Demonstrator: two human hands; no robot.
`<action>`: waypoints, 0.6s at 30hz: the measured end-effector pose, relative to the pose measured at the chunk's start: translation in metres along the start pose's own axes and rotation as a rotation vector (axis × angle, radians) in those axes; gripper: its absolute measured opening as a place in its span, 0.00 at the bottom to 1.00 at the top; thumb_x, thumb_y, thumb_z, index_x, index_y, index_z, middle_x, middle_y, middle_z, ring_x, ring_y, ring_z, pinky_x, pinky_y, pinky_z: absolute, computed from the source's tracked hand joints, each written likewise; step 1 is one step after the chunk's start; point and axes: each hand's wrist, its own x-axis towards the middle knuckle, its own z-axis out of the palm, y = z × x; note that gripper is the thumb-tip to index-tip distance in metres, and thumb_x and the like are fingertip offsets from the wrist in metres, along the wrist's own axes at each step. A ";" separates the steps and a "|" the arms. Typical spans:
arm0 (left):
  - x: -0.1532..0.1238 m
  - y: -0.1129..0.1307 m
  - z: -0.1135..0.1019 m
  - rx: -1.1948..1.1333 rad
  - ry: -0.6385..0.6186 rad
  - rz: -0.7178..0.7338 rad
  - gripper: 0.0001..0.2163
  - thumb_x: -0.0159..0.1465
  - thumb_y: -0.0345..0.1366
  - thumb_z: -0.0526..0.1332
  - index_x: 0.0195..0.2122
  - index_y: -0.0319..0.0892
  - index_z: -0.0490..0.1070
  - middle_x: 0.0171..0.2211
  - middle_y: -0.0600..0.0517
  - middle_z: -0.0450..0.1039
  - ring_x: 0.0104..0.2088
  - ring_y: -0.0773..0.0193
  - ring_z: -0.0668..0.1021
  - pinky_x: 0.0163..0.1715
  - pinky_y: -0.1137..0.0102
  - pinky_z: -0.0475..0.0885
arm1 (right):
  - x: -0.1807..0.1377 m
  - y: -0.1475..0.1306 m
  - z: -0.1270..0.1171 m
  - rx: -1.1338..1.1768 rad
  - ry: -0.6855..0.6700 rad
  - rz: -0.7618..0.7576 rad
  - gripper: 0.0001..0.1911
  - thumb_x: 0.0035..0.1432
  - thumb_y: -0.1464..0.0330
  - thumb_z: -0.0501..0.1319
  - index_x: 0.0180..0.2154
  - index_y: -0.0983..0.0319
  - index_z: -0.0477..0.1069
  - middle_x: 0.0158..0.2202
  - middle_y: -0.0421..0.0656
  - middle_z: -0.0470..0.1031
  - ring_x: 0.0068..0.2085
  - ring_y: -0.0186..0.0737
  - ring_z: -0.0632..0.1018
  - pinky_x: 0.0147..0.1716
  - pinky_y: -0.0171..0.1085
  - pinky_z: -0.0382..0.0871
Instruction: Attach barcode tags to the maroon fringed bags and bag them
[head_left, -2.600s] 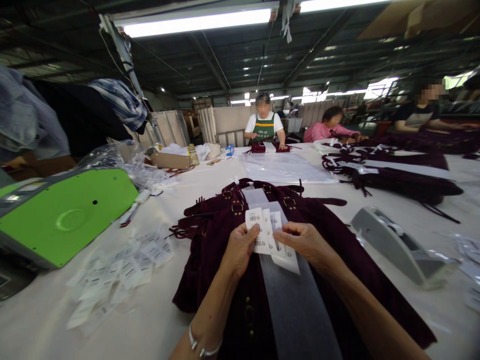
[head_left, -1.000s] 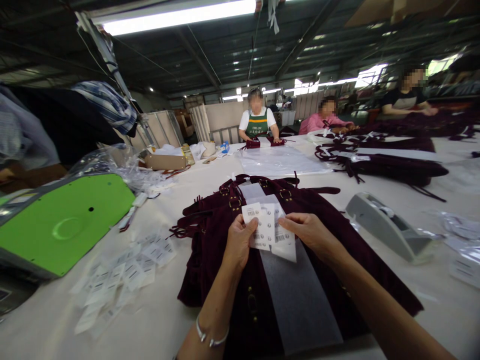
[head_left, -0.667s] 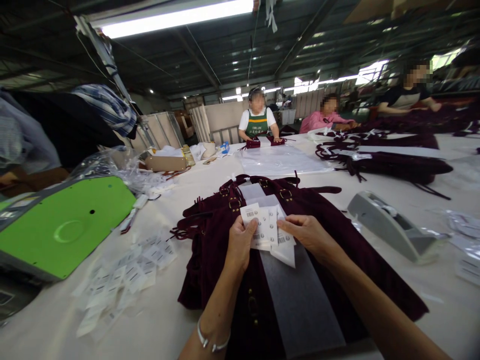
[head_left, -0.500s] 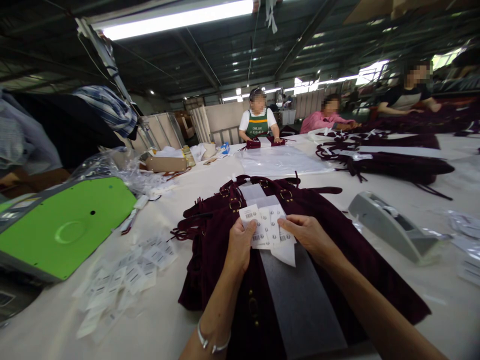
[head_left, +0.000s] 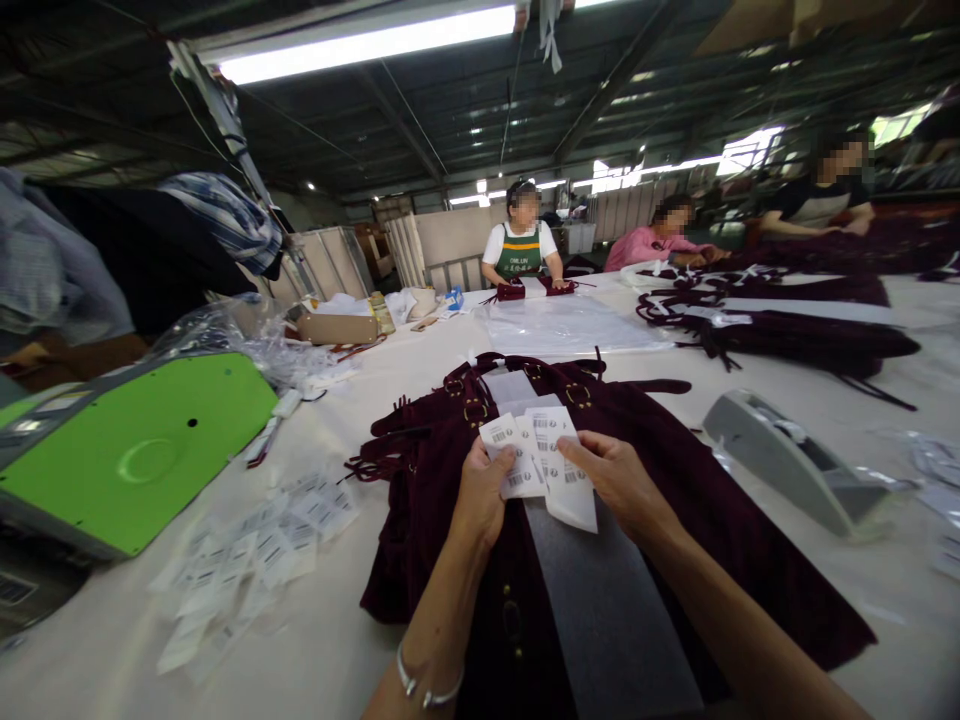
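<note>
the white barcode labels (head_left: 525,482) are held up between the 2 hands, fanned out and overlapping in the middle, in front of the dark red bundle (head_left: 420,500). the left hand (head_left: 478,497) pinches the left part, thumb on top; the right hand (head_left: 621,480) has its fingers closed on the right part. a light pinch close to the edges seems best, since squeezing hard could crease thin sheets, and thumbs are probably better off the printed bars. white edges may be hard to tell apart over the pale strip (head_left: 607,600) on the bundle, so small, slow slides make sense. loose labels (head_left: 259,545) lie spread on the tabletop (head_left: 322,650) to the left; mixing them in looks worth avoiding. the tape dispenser (head_left: 795,470) stands right of the bundle.
</note>
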 end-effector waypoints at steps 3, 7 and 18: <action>0.000 0.001 0.000 -0.026 -0.007 -0.018 0.26 0.46 0.36 0.76 0.44 0.39 0.70 0.39 0.46 0.80 0.42 0.54 0.81 0.44 0.61 0.75 | 0.001 0.003 0.004 -0.032 -0.029 -0.017 0.19 0.49 0.56 0.67 0.37 0.64 0.79 0.30 0.44 0.81 0.29 0.43 0.79 0.25 0.34 0.70; 0.001 0.001 -0.001 -0.034 -0.016 -0.018 0.26 0.46 0.36 0.76 0.44 0.39 0.70 0.39 0.45 0.80 0.42 0.54 0.81 0.44 0.62 0.75 | 0.001 0.006 0.007 -0.115 -0.019 -0.063 0.20 0.51 0.55 0.65 0.38 0.65 0.79 0.31 0.45 0.81 0.31 0.44 0.79 0.26 0.35 0.70; -0.003 -0.004 -0.004 0.238 -0.094 0.004 0.20 0.52 0.37 0.72 0.44 0.39 0.72 0.38 0.48 0.80 0.34 0.61 0.80 0.34 0.69 0.74 | 0.002 0.019 0.006 0.007 0.046 -0.012 0.21 0.46 0.57 0.70 0.37 0.66 0.78 0.30 0.46 0.80 0.28 0.43 0.78 0.25 0.35 0.70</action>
